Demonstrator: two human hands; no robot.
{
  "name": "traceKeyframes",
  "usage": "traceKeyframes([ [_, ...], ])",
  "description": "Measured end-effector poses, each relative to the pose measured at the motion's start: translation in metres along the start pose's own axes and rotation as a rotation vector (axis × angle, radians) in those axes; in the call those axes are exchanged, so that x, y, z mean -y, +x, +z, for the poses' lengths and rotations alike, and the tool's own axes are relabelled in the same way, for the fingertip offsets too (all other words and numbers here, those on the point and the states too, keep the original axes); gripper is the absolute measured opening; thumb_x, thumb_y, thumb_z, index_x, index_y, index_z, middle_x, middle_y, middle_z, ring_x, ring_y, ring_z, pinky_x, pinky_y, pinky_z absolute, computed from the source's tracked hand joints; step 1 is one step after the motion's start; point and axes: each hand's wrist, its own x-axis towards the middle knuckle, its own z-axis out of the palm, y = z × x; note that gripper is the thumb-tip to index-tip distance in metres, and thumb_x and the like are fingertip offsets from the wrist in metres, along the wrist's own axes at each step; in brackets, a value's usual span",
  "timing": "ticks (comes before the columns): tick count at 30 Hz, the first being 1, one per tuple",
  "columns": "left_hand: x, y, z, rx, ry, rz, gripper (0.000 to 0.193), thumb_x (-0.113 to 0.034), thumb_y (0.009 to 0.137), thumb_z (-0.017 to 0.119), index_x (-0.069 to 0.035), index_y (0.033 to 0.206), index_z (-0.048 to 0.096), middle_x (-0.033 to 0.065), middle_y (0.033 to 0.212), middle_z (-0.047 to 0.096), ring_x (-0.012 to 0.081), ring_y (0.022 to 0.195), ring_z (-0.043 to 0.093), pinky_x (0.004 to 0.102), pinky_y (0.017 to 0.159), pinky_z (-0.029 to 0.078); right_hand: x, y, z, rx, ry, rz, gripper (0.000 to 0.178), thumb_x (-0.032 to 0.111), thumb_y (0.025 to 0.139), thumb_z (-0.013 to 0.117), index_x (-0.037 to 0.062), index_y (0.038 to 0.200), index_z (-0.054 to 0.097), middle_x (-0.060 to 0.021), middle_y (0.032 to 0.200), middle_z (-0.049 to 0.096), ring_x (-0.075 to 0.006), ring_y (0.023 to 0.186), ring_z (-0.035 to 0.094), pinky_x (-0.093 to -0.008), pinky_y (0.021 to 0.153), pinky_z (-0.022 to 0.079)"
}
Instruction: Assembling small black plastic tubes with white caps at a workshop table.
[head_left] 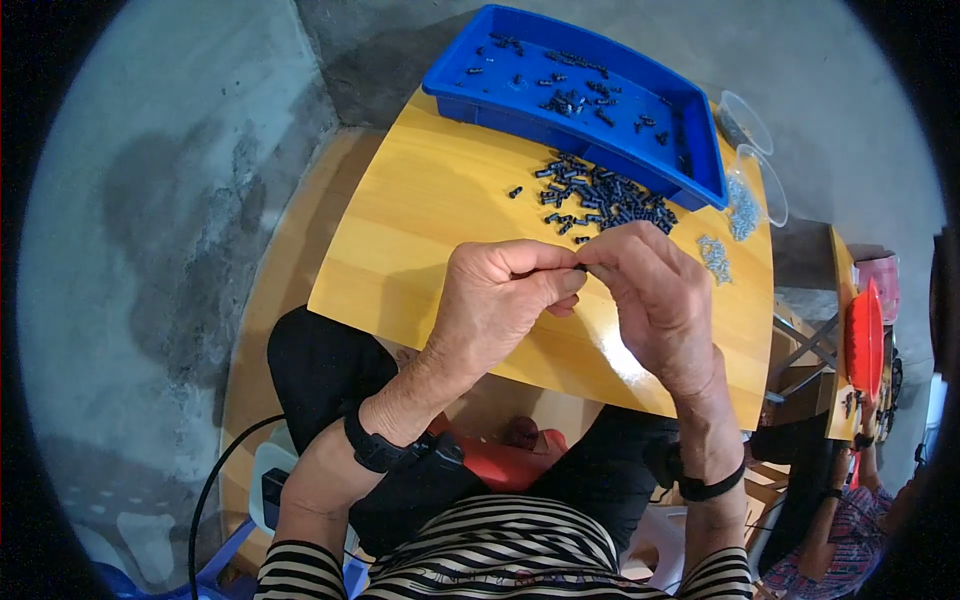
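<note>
Mostly, the small dark piece [581, 267] is covered by the fingertips around it; only a speck shows, so its shape and whether it is one part or two cannot be made out. The right hand [650, 295] turns its back to the view, hiding its palm side. At four o'clock, a co-worker [845, 540] is partly cut off by the dark rim.

The piece sits right where the two hands meet, above the yellow table [370, 235]. From it, a heap of black pieces [605, 195] lies between twelve and one o'clock, and the blue tray [510, 120], with more black pieces inside, stands beyond at twelve. Small silvery parts [714, 258] lie at three o'clock, just beside a clear cup [772, 190] at two.

The left hand [500, 295] pinches the piece between thumb and forefinger, pressed close. The right hand's fingers bend inward, tips touching the same spot; whether they pinch it too or only press against it cannot be told.
</note>
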Motion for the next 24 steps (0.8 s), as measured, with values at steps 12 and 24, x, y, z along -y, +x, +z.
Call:
traceKeyframes([
  [12, 0.006, -0.005, 0.007, -0.042, -0.102, -0.037, 0.013, -0.003, 0.081, 0.067, 0.004, 0.092, 0.067, 0.0070, 0.077, 0.066, 0.0111, 0.067, 0.061, 0.0223, 0.064, 0.050, -0.004, -0.014, 0.023, -0.216, 0.057, 0.001, 0.016, -0.010, 0.071, 0.061, -0.0008, 0.085, 0.062, -0.0114, 0.078, 0.061, -0.0252, 0.073, 0.062, -0.0307, 0.062, 0.050],
  [24, 0.004, -0.005, 0.011, -0.043, -0.071, 0.033, 0.012, -0.003, 0.083, 0.065, 0.003, 0.092, 0.066, 0.0065, 0.079, 0.066, 0.0104, 0.069, 0.062, 0.0221, 0.065, 0.052, -0.009, -0.026, 0.021, -0.178, 0.539, 0.350, 0.014, 0.002, 0.083, 0.062, 0.0009, 0.096, 0.066, -0.0079, 0.093, 0.066, -0.0169, 0.085, 0.061, -0.0288, 0.076, 0.048],
])
